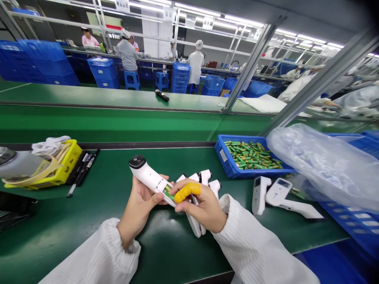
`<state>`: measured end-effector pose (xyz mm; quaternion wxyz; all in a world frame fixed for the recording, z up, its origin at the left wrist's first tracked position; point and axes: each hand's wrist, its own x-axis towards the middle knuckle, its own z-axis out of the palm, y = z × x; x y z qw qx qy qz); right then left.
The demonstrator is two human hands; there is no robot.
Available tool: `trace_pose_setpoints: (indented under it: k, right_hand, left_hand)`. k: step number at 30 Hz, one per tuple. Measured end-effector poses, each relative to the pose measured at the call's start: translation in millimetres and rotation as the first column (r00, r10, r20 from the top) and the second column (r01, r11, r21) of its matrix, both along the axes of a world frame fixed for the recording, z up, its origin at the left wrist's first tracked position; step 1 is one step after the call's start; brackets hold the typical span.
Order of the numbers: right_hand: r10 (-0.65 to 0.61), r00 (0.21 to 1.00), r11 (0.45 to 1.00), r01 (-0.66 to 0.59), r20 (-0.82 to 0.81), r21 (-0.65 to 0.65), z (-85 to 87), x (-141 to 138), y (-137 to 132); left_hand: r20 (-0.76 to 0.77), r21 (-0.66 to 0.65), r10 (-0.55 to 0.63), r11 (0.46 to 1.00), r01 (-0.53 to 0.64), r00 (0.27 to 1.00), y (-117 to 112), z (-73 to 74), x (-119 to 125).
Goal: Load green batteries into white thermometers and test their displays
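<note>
My left hand (141, 203) is wrapped round a white handheld thermometer (147, 176), its black-rimmed head pointing up and left. The battery bay at its lower end is uncovered and a green battery (168, 193) shows inside. My right hand (199, 207), with a yellow cot on the forefinger, presses that fingertip on the battery in the bay. Under my right hand lie several more white thermometers (204, 178) in a row on the green mat.
A blue tray (227, 165) full of green batteries stands to the right, with a clear plastic bag (322, 165) over blue crates beside it. Two white thermometers (278, 195) lie near the tray. A yellow box (63, 165) with pens sits at left. Other workers stand far behind.
</note>
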<state>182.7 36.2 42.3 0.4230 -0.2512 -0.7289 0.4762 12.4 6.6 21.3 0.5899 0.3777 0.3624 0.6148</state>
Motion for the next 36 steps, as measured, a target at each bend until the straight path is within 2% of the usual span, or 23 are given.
trace_pose_setpoints:
  k: [2, 4, 5, 7, 8, 10, 12, 13, 14, 16, 17, 18, 19, 20, 21, 22, 23, 24, 25, 28, 30, 34, 36]
  right_hand:
    - [-0.003, 0.999, 0.999, 0.005, 0.041, -0.045, 0.3, 0, 3]
    - [0.054, 0.998, 0.977, -0.044, 0.042, -0.209, -3.5, 0, 6]
    - [0.096, 0.995, 0.941, -0.084, 0.019, -0.329, -6.8, 0, 8]
    - [0.161, 0.987, 0.827, -0.149, -0.025, -0.542, -14.1, -1, 9]
    - [0.181, 0.983, 0.780, -0.161, -0.028, -0.604, -17.3, -1, 9]
    - [0.197, 0.980, 0.748, -0.149, 0.002, -0.647, -20.6, -4, 7]
    - [0.204, 0.978, 0.760, -0.136, 0.033, -0.636, -18.4, -6, 6]
    - [0.201, 0.978, 0.784, -0.126, 0.058, -0.607, -15.1, -6, 7]
    - [0.178, 0.979, 0.834, -0.095, 0.102, -0.543, -10.5, -3, 10]
    - [-0.005, 0.974, 0.960, 0.068, 0.226, -0.271, 0.7, 11, 21]
    - [-0.183, 0.943, 0.976, 0.209, 0.278, -0.064, 6.3, 23, 30]
    - [-0.401, 0.871, 0.916, 0.375, 0.285, 0.144, 11.2, 38, 40]
    - [-0.621, 0.733, 0.781, 0.549, 0.279, 0.298, 14.8, 56, 51]
    - [-0.791, 0.542, 0.611, 0.674, 0.284, 0.416, 16.8, 74, 62]
    - [-0.876, 0.343, 0.477, 0.715, 0.338, 0.510, 17.3, 93, 73]
    - [-0.904, 0.157, 0.380, 0.721, 0.397, 0.580, 16.2, 110, 82]
    - [-0.900, 0.106, 0.361, 0.725, 0.423, 0.587, 14.0, 125, 90]
    - [-0.870, 0.059, 0.381, 0.712, 0.490, 0.590, 11.2, 136, 96]
    - [-0.827, 0.047, 0.426, 0.702, 0.560, 0.571, 8.1, 145, 101]
    - [-0.665, 0.071, 0.590, 0.660, 0.743, 0.465, 1.4, 156, 110]
    - [-0.599, 0.119, 0.662, 0.630, 0.792, 0.406, 0.9, 156, 115]
    - [-0.528, 0.247, 0.766, 0.552, 0.812, 0.330, 4.9, 155, 121]
    - [-0.524, 0.286, 0.782, 0.535, 0.802, 0.320, 5.7, 156, 121]
  left_hand:
    - [-0.012, 0.015, -0.009, 1.000, 0.009, 1.000, 1, 0.1, -2]
    - [-0.042, 0.038, 0.003, 0.999, -0.001, 0.999, 2, 0.0, -4]
    - [-0.062, 0.051, 0.011, 0.999, -0.008, 0.998, 2, -0.2, -4]
    - [-0.091, 0.072, 0.009, 0.997, -0.002, 0.996, 2, -0.5, -5]
    - [-0.099, 0.075, -0.008, 0.997, 0.016, 0.995, 1, -0.6, -5]
    - [-0.107, 0.081, -0.062, 0.994, 0.071, 0.992, 1, -0.7, -5]
    - [-0.113, 0.087, -0.091, 0.991, 0.101, 0.989, 2, -0.4, -6]
    - [-0.115, 0.087, -0.099, 0.990, 0.109, 0.988, 3, -0.1, -6]
    - [-0.115, 0.081, -0.111, 0.989, 0.121, 0.987, 4, 0.3, -7]
    - [-0.118, 0.047, -0.136, 0.989, 0.142, 0.984, 5, 1.6, -8]
    - [-0.128, 0.023, -0.143, 0.989, 0.147, 0.981, 6, 2.4, -9]
    - [-0.161, 0.002, -0.135, 0.991, 0.137, 0.978, 7, 3.1, -10]
    - [-0.214, -0.015, -0.110, 0.994, 0.110, 0.971, 7, 3.7, -11]
    - [-0.278, -0.025, -0.076, 0.997, 0.072, 0.958, 8, 4.1, -12]
    - [-0.344, -0.029, -0.037, 0.999, 0.029, 0.938, 9, 4.0, -13]
    - [-0.407, -0.031, -0.001, 0.999, -0.012, 0.913, 11, 3.5, -16]
    - [-0.464, -0.030, 0.032, 0.998, -0.052, 0.885, 13, 2.5, -19]
    - [-0.516, -0.028, 0.063, 0.996, -0.090, 0.854, 15, 0.8, -22]
    - [-0.567, -0.025, 0.093, 0.991, -0.129, 0.819, 18, -1.4, -27]
    - [-0.744, 0.007, 0.181, 0.965, -0.263, 0.643, 26, -9.7, -44]
    - [-0.839, 0.037, 0.210, 0.942, -0.333, 0.503, 31, -14.1, -57]
    - [-0.942, 0.067, 0.186, 0.920, -0.386, 0.279, 35, -13.1, -76]
    - [-0.964, 0.080, 0.174, 0.911, -0.405, 0.201, 36, -8.6, -81]
